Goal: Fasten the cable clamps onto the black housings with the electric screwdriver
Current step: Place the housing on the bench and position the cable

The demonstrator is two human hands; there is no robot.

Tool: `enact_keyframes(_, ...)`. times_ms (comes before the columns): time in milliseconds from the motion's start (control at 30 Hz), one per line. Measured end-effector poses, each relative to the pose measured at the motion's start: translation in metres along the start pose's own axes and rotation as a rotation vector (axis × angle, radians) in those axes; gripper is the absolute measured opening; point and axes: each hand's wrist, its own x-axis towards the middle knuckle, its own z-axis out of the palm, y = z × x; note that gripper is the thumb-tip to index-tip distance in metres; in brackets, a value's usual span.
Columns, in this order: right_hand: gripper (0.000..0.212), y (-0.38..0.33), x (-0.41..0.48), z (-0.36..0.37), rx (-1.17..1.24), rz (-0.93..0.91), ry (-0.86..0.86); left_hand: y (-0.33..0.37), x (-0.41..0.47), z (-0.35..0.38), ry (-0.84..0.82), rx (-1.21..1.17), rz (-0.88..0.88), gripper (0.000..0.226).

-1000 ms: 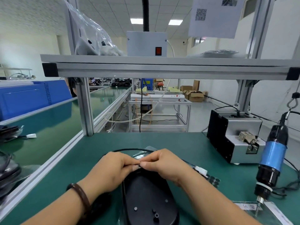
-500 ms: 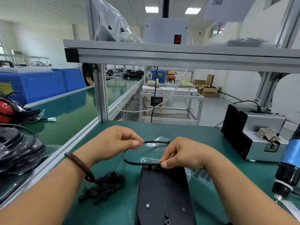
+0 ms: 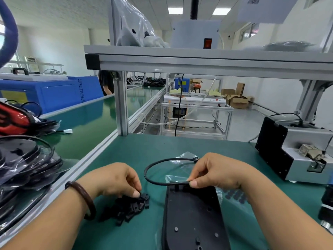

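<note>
Your black housing (image 3: pixel 194 213) lies flat, near and central, its thin cable (image 3: pixel 149 179) looping at the far end; your small black cable clamps (image 3: pixel 126 208) sit heaped just left.

Two hands work at the bench (image 3: pixel 162 147): one left hand (image 3: pixel 115 179), one right hand (image 3: pixel 214 170). One black housing (image 3: pixel 192 213) lies near, between the forearms. One black cable (image 3: pixel 145 175) loops at its far end. The cable clamps (image 3: pixel 126 208) make one heap near left, too jumbled to count singly. One brown bracelet (image 3: pixel 84 197). One grey screw feeder (image 3: pixel 297 156) at right. The bagged housings (image 3: pixel 23 165) stacked at left cannot be counted.
</note>
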Motion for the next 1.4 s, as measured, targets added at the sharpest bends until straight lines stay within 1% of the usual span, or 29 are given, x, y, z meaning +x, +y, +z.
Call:
enact_keyframes(167,0.013,-0.001,-0.001,0.000,-0.017,0.002,0.016,-0.002,0.002,0.002,0.096,-0.025,0.031,0.011)
enact_keyframes(300,0.011,0.000,-0.002,-0.001,-0.010,0.003,0.013,-0.006,0.002,-0.002,0.162,-0.157,0.017,0.010)
enact_keyframes(400,0.007,0.000,-0.001,-0.001,-0.020,0.004,0.015,-0.007,0.001,-0.002,0.176,-0.264,0.003,0.014)
enact_keyframes(467,0.009,-0.001,-0.001,-0.001,-0.022,0.003,0.015,-0.008,0.001,-0.001,0.194,-0.299,-0.018,0.015)
enact_keyframes(567,0.006,-0.001,-0.001,-0.001,-0.027,0.007,0.019,-0.009,0.000,-0.003,0.240,-0.235,-0.026,0.015)
enact_keyframes(667,0.005,-0.001,-0.001,-0.001,-0.029,0.007,0.012,-0.008,-0.003,-0.005,0.195,-0.185,0.017,0.018)
enact_keyframes(767,0.009,-0.002,-0.002,-0.001,-0.022,0.011,0.007,-0.005,-0.001,0.001,0.135,0.083,0.036,0.017)
enact_keyframes(800,0.010,-0.002,-0.002,-0.001,-0.021,0.014,0.007,-0.004,0.000,0.005,0.131,0.128,0.036,0.014)
enact_keyframes(867,0.011,-0.003,-0.003,-0.001,-0.022,0.020,0.008,-0.004,0.002,0.009,0.138,0.147,0.046,0.011)
enact_keyframes(1067,0.008,-0.002,-0.003,-0.001,-0.025,0.039,0.012,-0.007,0.005,0.014,0.144,0.169,0.098,0.016)
enact_keyframes(1167,0.007,-0.002,-0.003,-0.002,-0.041,0.048,0.000,-0.011,0.002,0.008,0.175,0.036,0.154,0.018)
enact_keyframes(1233,0.008,-0.004,-0.005,-0.003,-0.061,0.056,-0.012,-0.015,-0.003,0.002,0.199,-0.176,0.195,0.015)
enact_keyframes(1267,0.014,-0.005,-0.005,-0.003,-0.064,0.053,-0.003,-0.016,-0.006,0.000,0.195,-0.324,0.228,0.014)
enact_keyframes(1333,0.022,-0.010,-0.004,-0.003,-0.029,0.008,0.107,-0.012,-0.012,-0.002,0.166,-0.634,0.320,0.016)
enact_keyframes(1400,0.021,-0.022,-0.003,0.005,0.088,-0.119,0.272,-0.003,-0.014,0.001,0.159,-0.860,0.399,0.027)
